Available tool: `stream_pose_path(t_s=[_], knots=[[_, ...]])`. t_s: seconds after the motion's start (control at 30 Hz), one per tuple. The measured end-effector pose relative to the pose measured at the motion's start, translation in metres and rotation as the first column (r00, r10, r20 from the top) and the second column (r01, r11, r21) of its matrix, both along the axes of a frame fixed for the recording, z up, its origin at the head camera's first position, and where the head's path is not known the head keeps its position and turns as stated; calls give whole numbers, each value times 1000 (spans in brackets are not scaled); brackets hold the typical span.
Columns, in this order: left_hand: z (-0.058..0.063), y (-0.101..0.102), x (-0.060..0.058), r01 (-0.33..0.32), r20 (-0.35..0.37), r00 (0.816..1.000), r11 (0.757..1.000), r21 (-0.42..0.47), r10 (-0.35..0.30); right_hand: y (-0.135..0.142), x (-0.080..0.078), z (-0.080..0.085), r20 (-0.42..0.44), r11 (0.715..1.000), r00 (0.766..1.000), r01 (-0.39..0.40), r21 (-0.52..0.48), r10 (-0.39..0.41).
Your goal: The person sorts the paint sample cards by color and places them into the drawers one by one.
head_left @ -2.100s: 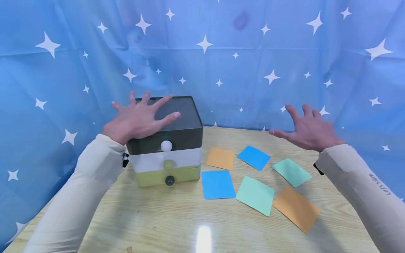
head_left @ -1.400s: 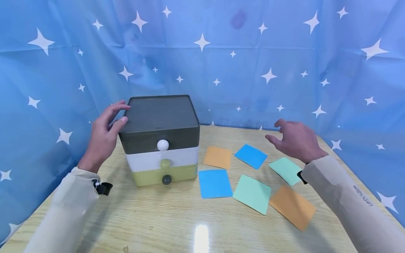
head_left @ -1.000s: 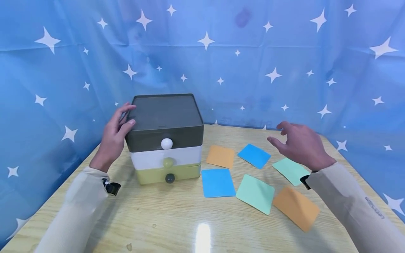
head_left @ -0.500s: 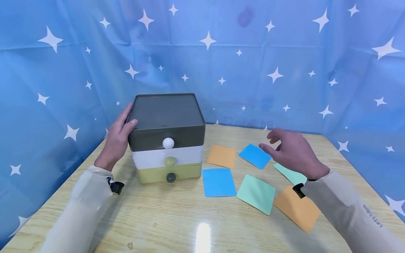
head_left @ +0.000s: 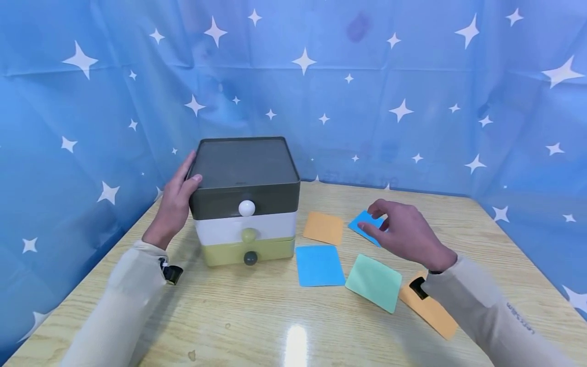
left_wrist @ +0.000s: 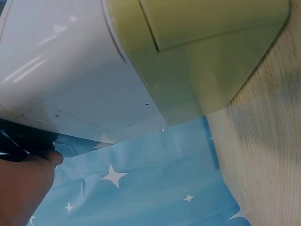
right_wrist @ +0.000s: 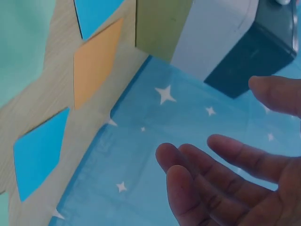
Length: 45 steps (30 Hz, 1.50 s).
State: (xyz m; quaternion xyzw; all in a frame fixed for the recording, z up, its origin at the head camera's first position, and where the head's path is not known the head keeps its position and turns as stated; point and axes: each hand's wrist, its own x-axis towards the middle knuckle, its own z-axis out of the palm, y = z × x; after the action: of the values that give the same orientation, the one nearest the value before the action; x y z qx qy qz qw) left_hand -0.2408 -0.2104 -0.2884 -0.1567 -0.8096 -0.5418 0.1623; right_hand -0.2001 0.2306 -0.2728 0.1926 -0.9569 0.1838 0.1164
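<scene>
Grey-topped drawer box (head_left: pixel 245 196) at back left of wooden bench (head_left: pixel 257 316), three tiers: dark grey w/ white knob (head_left: pixel 246 207), white w/ pale green knob (head_left: pixel 249 235), olive w/ dark knob (head_left: pixel 249 258). All three drawers look closed from head view. Left hand (head_left: pixel 176 204) against box's left side at top tier, fingers straight along the wall, thumb on the top front corner; in left wrist view only a thumb tip (left_wrist: pixel 49 160) under the dark tier, rest out of frame. Right hand (head_left: pixel 403 234) just above far blue card (head_left: pixel 364 224), fingers loosely curled and a bit apart, holding nothing; contact w/ card hard to tell, prob. not touching. Right wrist view: fingers (right_wrist: pixel 221 181) relaxed in mid-air, blue card (right_wrist: pixel 37 150) and orange card (right_wrist: pixel 96 61) on bench beyond. Other cards flat on bench right of box: orange (head_left: pixel 323 228), blue (head_left: pixel 319 265), mint (head_left: pixel 373 282), orange partly under right sleeve (head_left: pixel 431 308). Blue star-print cloth (head_left: pixel 412 92) behind and at sides.
</scene>
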Motion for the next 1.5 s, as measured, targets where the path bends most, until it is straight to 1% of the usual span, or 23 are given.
stream_pose_path(t_s=[0.27,0.5,0.87,0.97,1.13,1.33,1.5], knots=[[-2,5,-1,-18,46,999,1000,13,17,-7,1,-4,23,1000,999,-23,-4,23],[-4,3,1,-27,57,998,1000,12,26,-19,2,-12,24,998,998,-50,-36,50],[-6,1,2,28,61,998,999,27,-30,-44,4,-17,-4,989,994,-109,-100,109],[-6,1,2,28,58,998,999,28,-29,-52,1,-20,1,981,990,-142,-134,143],[-5,0,2,21,71,997,1000,15,-22,-69,0,-22,58,963,980,-175,-205,190],[-4,-1,2,16,66,998,999,32,-18,-104,-1,-22,103,933,964,-208,-295,247],[-5,0,1,28,60,998,998,60,-32,-129,0,-22,112,912,955,-221,-345,273]])
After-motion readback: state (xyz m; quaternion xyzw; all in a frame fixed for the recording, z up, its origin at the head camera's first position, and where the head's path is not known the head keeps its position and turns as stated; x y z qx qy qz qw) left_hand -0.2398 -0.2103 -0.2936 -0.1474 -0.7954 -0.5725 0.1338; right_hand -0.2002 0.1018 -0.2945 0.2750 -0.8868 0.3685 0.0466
